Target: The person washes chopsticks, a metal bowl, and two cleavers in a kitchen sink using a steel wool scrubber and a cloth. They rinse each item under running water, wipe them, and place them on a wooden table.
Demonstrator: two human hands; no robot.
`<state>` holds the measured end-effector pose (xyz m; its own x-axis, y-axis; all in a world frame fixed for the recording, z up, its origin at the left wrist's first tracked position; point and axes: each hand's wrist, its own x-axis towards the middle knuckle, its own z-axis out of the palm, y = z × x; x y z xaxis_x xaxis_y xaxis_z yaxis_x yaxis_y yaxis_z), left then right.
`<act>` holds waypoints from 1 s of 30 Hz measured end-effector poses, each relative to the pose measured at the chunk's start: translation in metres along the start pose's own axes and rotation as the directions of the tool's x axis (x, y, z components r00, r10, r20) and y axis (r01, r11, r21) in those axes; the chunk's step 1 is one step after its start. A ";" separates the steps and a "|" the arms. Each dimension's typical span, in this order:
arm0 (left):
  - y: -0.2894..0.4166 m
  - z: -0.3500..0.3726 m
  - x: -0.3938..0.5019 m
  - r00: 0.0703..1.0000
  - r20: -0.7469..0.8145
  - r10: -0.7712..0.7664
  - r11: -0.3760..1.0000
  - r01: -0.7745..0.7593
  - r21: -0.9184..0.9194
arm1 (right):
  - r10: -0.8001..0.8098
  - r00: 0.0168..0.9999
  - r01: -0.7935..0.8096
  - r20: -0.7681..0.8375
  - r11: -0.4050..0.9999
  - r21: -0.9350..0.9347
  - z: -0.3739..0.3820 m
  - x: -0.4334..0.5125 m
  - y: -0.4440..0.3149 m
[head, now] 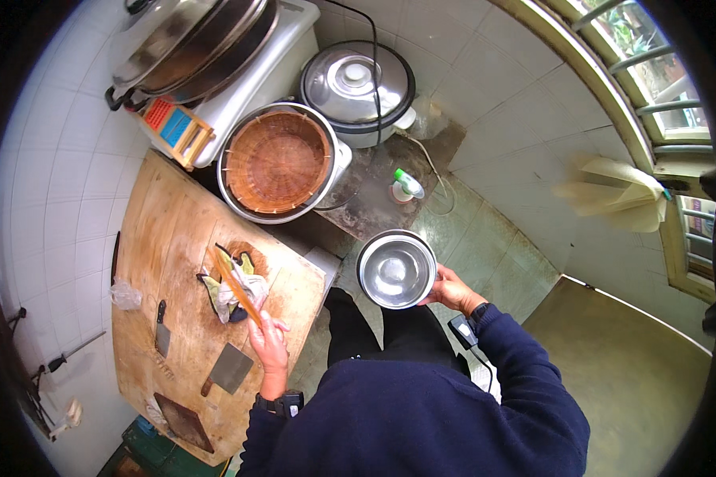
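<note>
My left hand (pixel 268 346) grips one end of a bundle of long, thin orange-brown sticks, perhaps chopsticks (pixel 234 284), above the wooden table (pixel 292 268). Beneath their far part lies a crumpled white and green cloth (pixel 247 291) with dark edging. In my right hand (pixel 451 292) is a round stainless steel bowl (pixel 396 269), held by its right side in front of my legs. I see its shiny inside, with no contents visible. The fingers under the bowl are hidden.
A cleaver (pixel 231 368), a knife (pixel 163 331) and a dark board (pixel 184 421) lie on the table. Beyond it stand a pot holding a wicker basket (pixel 277 161) and a lidded electric cooker (pixel 358 86). A green-capped bottle (pixel 410 182) is on the dark slab (pixel 364 203).
</note>
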<state>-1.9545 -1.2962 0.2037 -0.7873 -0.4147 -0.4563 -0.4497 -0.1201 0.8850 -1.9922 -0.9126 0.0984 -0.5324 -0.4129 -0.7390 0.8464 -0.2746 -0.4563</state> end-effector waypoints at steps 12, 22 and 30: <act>-0.021 0.069 -0.011 0.990 0.090 -0.108 0.915 0.064 0.398 | 0.052 0.998 -0.048 -0.036 0.995 0.091 -0.077 0.110 0.030; -0.039 0.054 -0.010 0.983 0.099 -0.153 0.856 0.082 0.511 | -0.078 0.994 0.094 -0.081 0.973 0.212 -0.030 0.225 0.025; -0.047 0.050 -0.021 0.981 0.125 -0.151 0.825 0.056 0.562 | -0.037 0.986 0.097 -0.160 0.917 0.388 -0.015 0.257 0.000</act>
<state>-1.9377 -1.2365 0.1671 -0.7567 -0.2756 -0.5928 -0.6520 0.3849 0.6533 -2.1281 -1.0054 -0.0990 -0.5539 -0.2585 -0.7914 0.7185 -0.6287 -0.2975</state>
